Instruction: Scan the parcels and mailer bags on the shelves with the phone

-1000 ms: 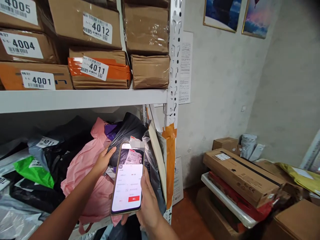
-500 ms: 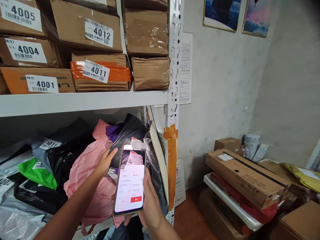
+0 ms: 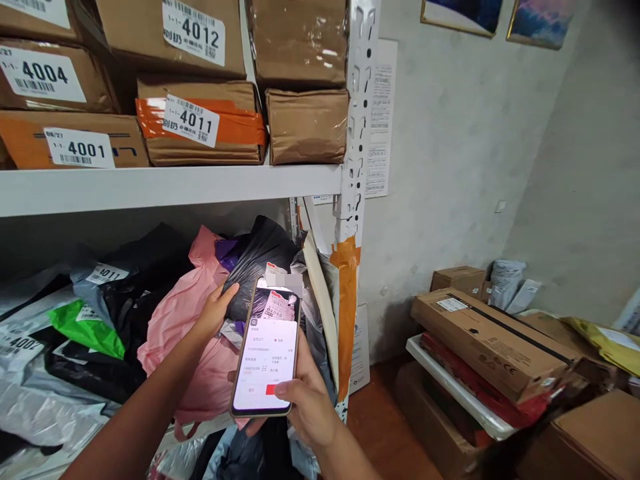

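A smartphone (image 3: 263, 367) lies in my right hand (image 3: 307, 393), its lit screen facing me. My right thumb rests on the red button low on that screen. Camera picture of a red-and-white label fills the screen's upper part. My left hand (image 3: 217, 310) grips the edge of a black plastic parcel bag (image 3: 265, 250) behind the phone; some of its fingers are hidden. A paper label on this bag shows just above the phone. Below my left hand bulges a pink plastic bag (image 3: 175, 333).
Numbered cardboard boxes (image 3: 200, 147) line the white upper shelf (image 3: 170, 190). Left of the pink bag lie a green parcel (image 3: 93, 330) and several dark bags. An upright post (image 3: 350, 200) with orange tape bounds the rack. Stacked cartons (image 3: 490, 340) stand on the right.
My right thumb has come onto the screen's red button, and more text shows there. The view has tilted down slightly. My left hand stays at the black bag.
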Tool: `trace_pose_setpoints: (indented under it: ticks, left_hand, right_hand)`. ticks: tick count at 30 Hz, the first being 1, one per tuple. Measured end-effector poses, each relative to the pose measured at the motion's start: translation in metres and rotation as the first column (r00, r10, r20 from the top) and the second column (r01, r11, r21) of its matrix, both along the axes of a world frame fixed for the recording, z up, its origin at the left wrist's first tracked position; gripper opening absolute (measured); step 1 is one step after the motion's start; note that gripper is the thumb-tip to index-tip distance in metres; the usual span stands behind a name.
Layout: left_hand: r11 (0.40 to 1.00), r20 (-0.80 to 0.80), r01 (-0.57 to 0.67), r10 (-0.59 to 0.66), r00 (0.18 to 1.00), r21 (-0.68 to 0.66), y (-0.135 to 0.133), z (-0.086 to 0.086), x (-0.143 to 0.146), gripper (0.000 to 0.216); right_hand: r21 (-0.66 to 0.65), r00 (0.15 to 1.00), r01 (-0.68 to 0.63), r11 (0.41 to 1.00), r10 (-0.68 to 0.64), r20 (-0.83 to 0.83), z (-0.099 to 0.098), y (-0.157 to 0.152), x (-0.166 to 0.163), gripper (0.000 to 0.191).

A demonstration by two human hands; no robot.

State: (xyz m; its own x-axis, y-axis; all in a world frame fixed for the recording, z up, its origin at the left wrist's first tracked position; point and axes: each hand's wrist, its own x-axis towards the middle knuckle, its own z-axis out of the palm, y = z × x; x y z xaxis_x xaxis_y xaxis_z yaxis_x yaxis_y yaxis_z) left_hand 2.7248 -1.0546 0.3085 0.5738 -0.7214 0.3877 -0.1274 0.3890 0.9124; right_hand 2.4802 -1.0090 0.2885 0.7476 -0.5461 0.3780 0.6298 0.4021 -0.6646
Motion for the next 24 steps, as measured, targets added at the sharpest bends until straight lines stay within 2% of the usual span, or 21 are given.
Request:
trace_pose_setpoints:
  ticks: [5, 9, 14, 16, 20, 24]
  left_hand:
    - [1.0, -0.025, 0.005, -0.005, 1.0, -0.002, -0.002, -0.001, 0.002, 0.061]
    - [1.0, -0.024, -0.011, 0.011, 1.0, 0.01, -0.001, -0.001, 0.001, 0.066]
    - [0.998, 0.032, -0.042, 0.041, 0.999, 0.037, 0.002, 0.0, -0.001, 0.069]
    - [0.999, 0.029, -0.022, 0.021, 0.999, 0.033, 0.002, -0.001, -0.001, 0.07]
    - [0.998, -0.061, 0.054, -0.052, 0.997, 0.028, 0.002, -0.001, -0.001, 0.071]
    - [0.998, -0.129, 0.052, -0.048, 0.99, 0.026, 0.004, 0.002, -0.005, 0.075]
  right_hand:
    - [-0.106, 1.0, -0.017, 0.994, 0.015, -0.012, -0.003, 0.002, -0.003, 0.091]
    - [-0.075, 0.998, -0.057, 0.996, 0.054, -0.032, -0.01, 0.009, -0.005, 0.093]
    - [-0.044, 0.988, -0.134, 0.99, 0.13, -0.078, -0.041, 0.021, 0.009, 0.094]
    - [-0.043, 0.98, -0.169, 0.985, 0.163, -0.117, -0.056, 0.021, 0.023, 0.083]
    - [-0.065, 0.969, -0.162, 0.985, 0.146, -0.199, -0.081, 0.013, 0.058, 0.062]
    - [-0.087, 0.957, -0.206, 0.975, 0.182, -0.227, -0.097, 0.008, 0.076, 0.069]
